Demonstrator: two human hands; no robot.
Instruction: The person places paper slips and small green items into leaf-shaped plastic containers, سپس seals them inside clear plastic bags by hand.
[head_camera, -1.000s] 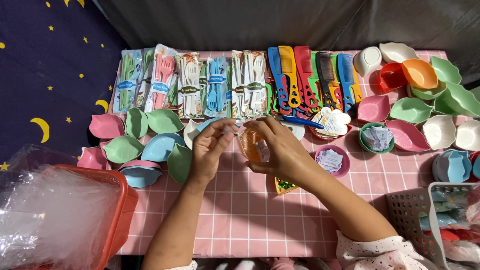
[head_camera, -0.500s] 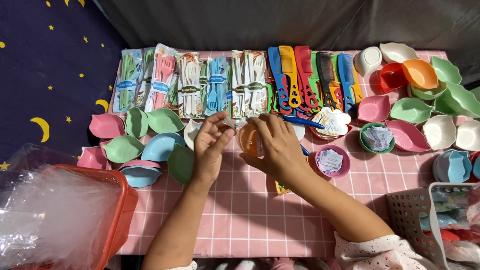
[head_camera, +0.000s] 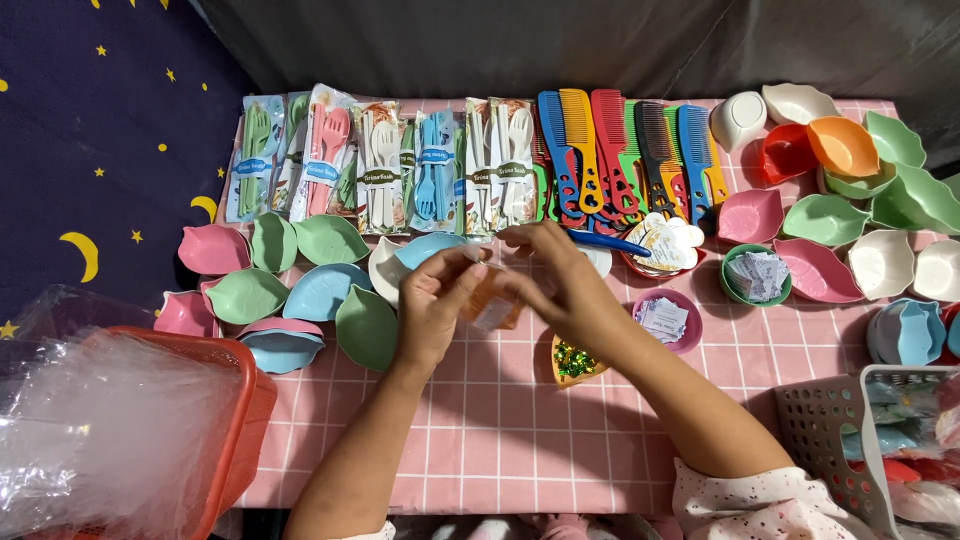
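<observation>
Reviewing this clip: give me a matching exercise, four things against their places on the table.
Things:
1. combs
2. cutlery packs
3. red basket
4. orange packet

Places:
A. near left corner
B. between both hands
C. far edge, left of centre
D. far edge, right of centre

Pairs: 1-D, 2-C, 3-A, 4-B

Orange item between my grips: motion-blurred, mostly covered by my left hand and right hand; its kind cannot be told. Red basket at the tabletop's near left corner: cut by the picture's lower edge, its inside veiled by clear plastic wrap. Grey basket at the near right corner: cut by the right edge.
</observation>
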